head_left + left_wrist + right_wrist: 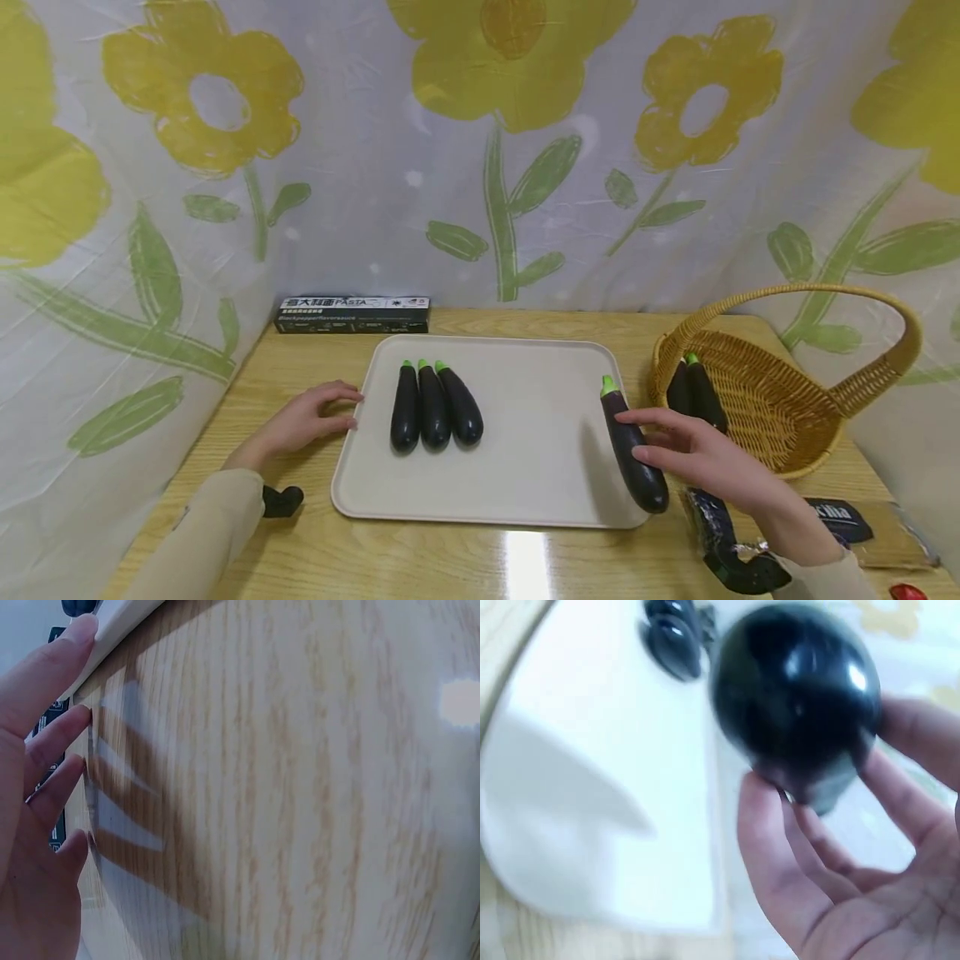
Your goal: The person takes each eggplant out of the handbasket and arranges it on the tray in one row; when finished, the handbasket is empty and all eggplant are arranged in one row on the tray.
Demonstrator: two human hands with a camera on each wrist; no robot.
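While the right hand (716,458) pinches a glossy, black, elongated eggplant (627,438) mid-body — likely for balance — at lower right, the left hand (295,423) lies relaxed beside a cream rectangular tray (532,442), perhaps steadying it.

Lt beige L sleeve (206,529), long, matching R sleeve (828,581), blk L wrist mount (282,502), blk R mount (753,576)

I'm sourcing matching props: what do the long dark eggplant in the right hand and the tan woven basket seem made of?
Long dark eggplant: glossy, with sharp highlights and a bright green tip; perhaps plastic, possibly real.
Tan woven basket: satiny, likely wicker or rattan, judging by its interlaced strands.
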